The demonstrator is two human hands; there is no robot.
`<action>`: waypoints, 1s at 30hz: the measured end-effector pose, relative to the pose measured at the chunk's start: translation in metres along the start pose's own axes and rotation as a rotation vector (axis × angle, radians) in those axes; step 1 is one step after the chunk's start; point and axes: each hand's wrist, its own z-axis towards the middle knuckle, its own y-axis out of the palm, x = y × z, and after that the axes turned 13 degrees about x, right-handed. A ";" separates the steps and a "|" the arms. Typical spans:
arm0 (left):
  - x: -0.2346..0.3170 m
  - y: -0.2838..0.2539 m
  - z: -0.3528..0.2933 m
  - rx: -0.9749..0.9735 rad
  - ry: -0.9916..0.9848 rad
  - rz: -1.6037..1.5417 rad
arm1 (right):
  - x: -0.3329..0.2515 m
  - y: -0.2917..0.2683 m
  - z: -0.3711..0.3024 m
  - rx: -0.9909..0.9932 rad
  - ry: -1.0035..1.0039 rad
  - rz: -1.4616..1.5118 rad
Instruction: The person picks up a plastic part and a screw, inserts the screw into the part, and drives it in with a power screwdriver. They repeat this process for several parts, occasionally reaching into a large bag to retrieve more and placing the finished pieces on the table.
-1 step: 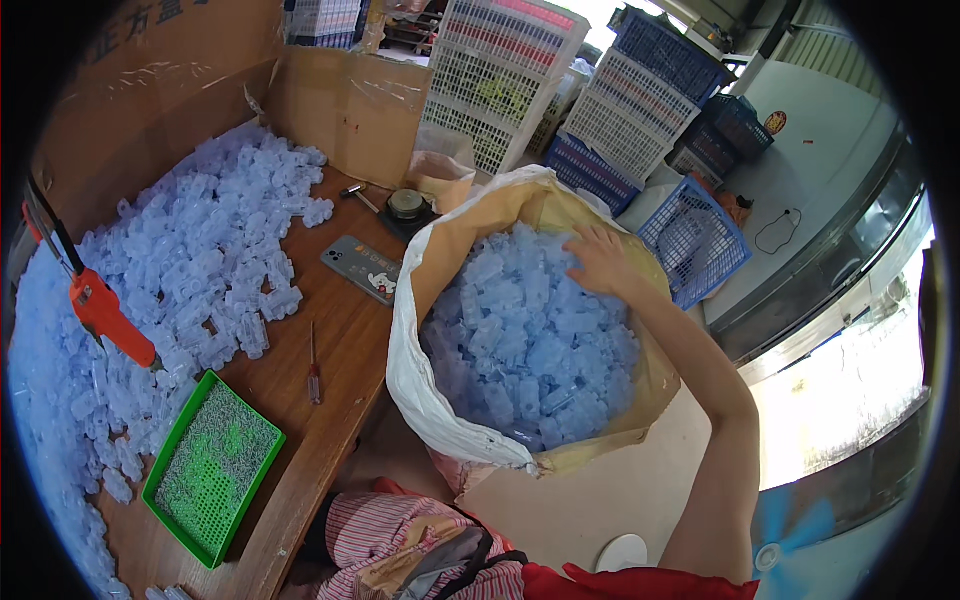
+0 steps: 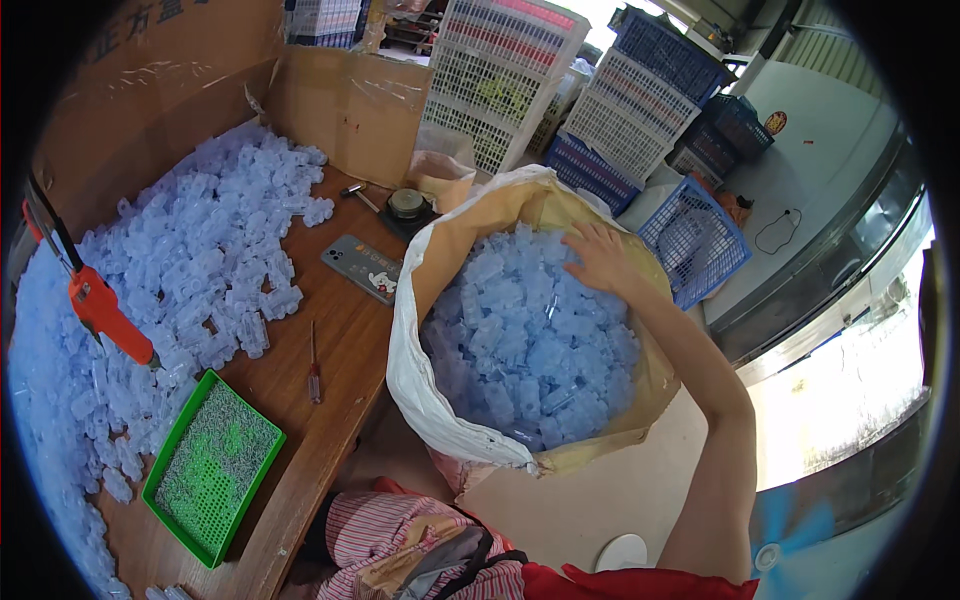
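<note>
My right hand (image 2: 601, 262) rests at the far right inside a big woven sack (image 2: 412, 395). Its fingers are spread and lie over the top of the clear bluish plastic pieces (image 2: 530, 335) that fill much of the sack. No piece shows in its grip. From the lower right my bare forearm reaches over the sack's rim. My left hand is out of sight. Beside the sack, on the wooden table (image 2: 290, 420), lies a large heap of similar clear plastic pieces (image 2: 200, 235).
A red electric screwdriver (image 2: 110, 318) hangs over the heap. On the table are a green tray (image 2: 232, 515) of small metal parts, a screwdriver (image 2: 314, 380), a phone (image 2: 360, 268) and a small hammer (image 2: 362, 197). Stacked crates (image 2: 625, 115) stand behind; a fan (image 2: 768, 556) is at lower right.
</note>
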 end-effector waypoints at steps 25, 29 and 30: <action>0.011 -0.002 -0.007 0.026 -0.017 -0.083 | -0.061 -0.017 -0.045 -0.126 -0.023 -0.244; 0.012 -0.002 -0.007 0.035 -0.022 -0.080 | -0.116 -0.017 -0.066 0.001 -0.309 0.289; 0.013 -0.003 -0.008 0.033 -0.024 -0.083 | -0.123 -0.013 -0.076 0.002 -0.308 0.289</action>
